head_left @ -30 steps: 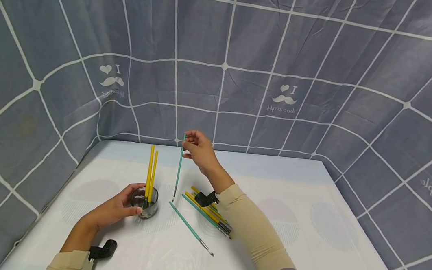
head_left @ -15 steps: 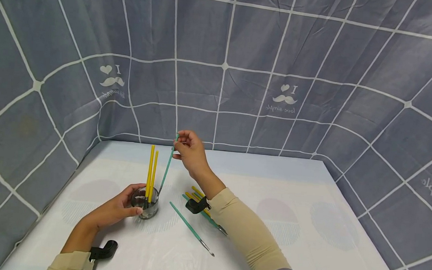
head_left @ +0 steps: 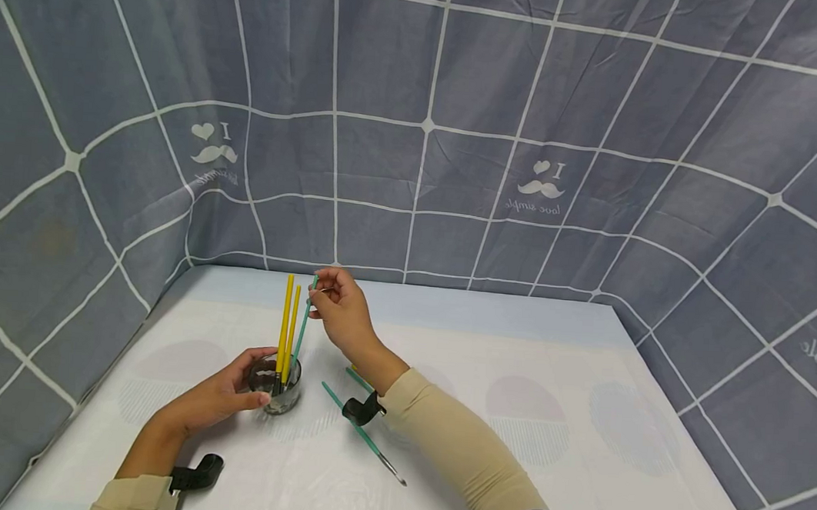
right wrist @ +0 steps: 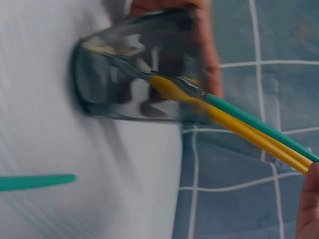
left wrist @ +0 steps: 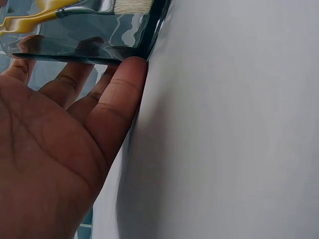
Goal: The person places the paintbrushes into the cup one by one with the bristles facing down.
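My left hand (head_left: 217,391) holds a clear drinking glass (head_left: 281,402) upright on the table, thumb and fingers around its sides. Two yellow paintbrushes (head_left: 284,318) stand in the glass, bristles down. With its fingertips my right hand (head_left: 343,313) pinches a green paintbrush (head_left: 304,326) near the top of its handle. The right wrist view shows the green handle (right wrist: 254,119) running into the glass (right wrist: 134,69) beside the yellow ones. In the left wrist view, pale bristles (left wrist: 133,6) show through the glass wall.
Another green paintbrush (head_left: 379,450) lies on the white patterned table cover (head_left: 614,435), right of the glass. A further green handle (head_left: 359,379) shows behind my right wrist, which hides the rest of the brushes there. A grey grid-patterned curtain (head_left: 482,174) borders the table.
My right hand has moved left and down, taking the green paintbrush from beside the glass into it. The left hand and the glass have stayed in place.
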`<control>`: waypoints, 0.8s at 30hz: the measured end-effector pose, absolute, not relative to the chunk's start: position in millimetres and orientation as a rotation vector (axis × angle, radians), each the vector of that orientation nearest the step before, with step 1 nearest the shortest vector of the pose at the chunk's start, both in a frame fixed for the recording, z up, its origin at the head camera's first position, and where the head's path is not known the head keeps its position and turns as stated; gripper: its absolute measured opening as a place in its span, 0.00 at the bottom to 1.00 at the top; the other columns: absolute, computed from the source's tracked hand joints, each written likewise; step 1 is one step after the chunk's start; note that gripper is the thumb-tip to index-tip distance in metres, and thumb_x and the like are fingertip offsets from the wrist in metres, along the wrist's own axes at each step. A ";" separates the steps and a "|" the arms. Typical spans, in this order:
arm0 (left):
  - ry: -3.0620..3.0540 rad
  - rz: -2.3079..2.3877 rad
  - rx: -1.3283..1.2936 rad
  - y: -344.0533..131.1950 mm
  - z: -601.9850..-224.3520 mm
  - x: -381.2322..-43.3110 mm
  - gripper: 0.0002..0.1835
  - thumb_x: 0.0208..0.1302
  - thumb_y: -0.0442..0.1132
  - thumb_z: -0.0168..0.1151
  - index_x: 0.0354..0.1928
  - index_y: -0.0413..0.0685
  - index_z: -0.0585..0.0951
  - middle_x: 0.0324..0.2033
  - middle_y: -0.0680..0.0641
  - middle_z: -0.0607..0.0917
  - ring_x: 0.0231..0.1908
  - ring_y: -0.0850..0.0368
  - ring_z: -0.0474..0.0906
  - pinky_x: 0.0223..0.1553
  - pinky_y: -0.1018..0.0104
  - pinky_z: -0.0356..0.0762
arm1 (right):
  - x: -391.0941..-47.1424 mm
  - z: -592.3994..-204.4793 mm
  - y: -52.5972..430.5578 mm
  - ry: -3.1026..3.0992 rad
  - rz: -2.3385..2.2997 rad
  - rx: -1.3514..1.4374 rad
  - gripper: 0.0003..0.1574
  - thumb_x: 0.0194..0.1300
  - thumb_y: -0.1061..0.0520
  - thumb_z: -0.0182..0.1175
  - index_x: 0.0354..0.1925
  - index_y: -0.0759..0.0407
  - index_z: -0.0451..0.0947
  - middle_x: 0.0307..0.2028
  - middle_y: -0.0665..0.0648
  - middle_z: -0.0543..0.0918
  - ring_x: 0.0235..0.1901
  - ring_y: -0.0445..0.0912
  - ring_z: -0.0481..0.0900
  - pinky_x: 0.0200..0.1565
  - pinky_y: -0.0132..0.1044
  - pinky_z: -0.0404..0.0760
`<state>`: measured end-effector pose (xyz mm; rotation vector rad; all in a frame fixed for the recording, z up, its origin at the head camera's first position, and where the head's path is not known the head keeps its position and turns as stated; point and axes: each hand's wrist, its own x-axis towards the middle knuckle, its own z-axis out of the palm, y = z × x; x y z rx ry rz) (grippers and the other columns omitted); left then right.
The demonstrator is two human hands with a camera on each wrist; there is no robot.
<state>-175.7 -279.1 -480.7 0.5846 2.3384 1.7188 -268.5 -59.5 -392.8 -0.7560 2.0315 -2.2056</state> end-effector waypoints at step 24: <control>2.331 1.721 0.572 -279.3 -480.2 -177.2 0.37 0.66 0.31 0.64 0.71 0.35 0.55 0.64 0.29 0.66 0.58 0.69 0.69 0.56 0.77 0.65 | -273.1 -428.2 -53.7 1.989 -2.120 -0.673 0.20 0.72 0.67 0.54 0.59 0.59 0.73 0.44 0.58 0.78 0.39 0.48 0.81 0.38 0.39 0.84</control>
